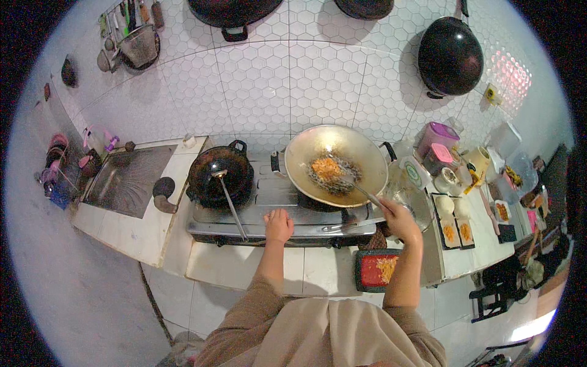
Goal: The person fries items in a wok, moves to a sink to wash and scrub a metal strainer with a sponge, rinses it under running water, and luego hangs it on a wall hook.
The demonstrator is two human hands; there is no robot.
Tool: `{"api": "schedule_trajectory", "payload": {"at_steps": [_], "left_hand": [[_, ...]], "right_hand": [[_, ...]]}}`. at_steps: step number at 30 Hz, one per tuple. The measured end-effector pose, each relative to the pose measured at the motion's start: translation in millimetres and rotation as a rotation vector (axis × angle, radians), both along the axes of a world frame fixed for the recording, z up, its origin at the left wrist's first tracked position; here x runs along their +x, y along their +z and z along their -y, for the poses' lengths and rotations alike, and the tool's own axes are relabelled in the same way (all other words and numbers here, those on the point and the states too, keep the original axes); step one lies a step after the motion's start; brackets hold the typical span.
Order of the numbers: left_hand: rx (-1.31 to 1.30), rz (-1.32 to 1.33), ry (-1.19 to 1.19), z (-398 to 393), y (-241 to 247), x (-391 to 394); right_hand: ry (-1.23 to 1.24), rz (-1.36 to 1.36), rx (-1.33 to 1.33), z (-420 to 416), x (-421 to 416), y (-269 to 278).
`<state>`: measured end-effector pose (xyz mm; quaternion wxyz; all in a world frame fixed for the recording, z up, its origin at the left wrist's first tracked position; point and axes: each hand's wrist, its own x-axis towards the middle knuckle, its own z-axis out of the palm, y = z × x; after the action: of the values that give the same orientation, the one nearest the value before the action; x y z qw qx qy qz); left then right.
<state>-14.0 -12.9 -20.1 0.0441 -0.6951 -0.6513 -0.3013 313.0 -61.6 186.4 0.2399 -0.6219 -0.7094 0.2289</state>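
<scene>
My right hand (400,221) grips the handle of a metal spatula (367,191), whose blade end reaches into a large two-handled metal wok (307,137). Orange shredded food (324,169) lies among dark, bubbling-looking contents in the bottom of that wok. Near the front edge of the stove (275,198), my left hand (279,225) rests with fingers curled, and I see nothing in it. To its left, a long-handled ladle (231,206) leans out of a blackened wok (202,167). Metal tongs (353,225) lie across the stove's front right.
A red tray (369,270) with orange-white shreds sits below the stove's right side. On the right counter (490,261) are dark trays of filled wrappers (449,231), a knife (490,213) and lidded tubs (435,137). A sink (128,183) lies left; pans (451,57) hang on the wall.
</scene>
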Motion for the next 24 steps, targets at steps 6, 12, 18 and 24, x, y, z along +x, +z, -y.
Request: {"api": "schedule_trajectory", "payload": {"at_steps": [6,12,18,24], "left_hand": [[0.041,0.032,-0.005,0.1,-2.4,3.8],[0.030,-0.002,-0.024,0.8,4.8,-1.7],[0.005,0.040,-0.010,0.0,-4.7,-4.4],[-0.038,0.024,0.025,5.9,-0.4,0.0]], "right_hand": [[0.060,0.016,0.033,5.6,5.3,-16.5],[-0.001,-0.007,0.152,-8.6,-9.4,-28.1],[-0.006,0.145,-0.120,20.4,-12.0,19.9],[-0.090,-0.055,0.015,-24.0,-38.0,-17.8]]}}
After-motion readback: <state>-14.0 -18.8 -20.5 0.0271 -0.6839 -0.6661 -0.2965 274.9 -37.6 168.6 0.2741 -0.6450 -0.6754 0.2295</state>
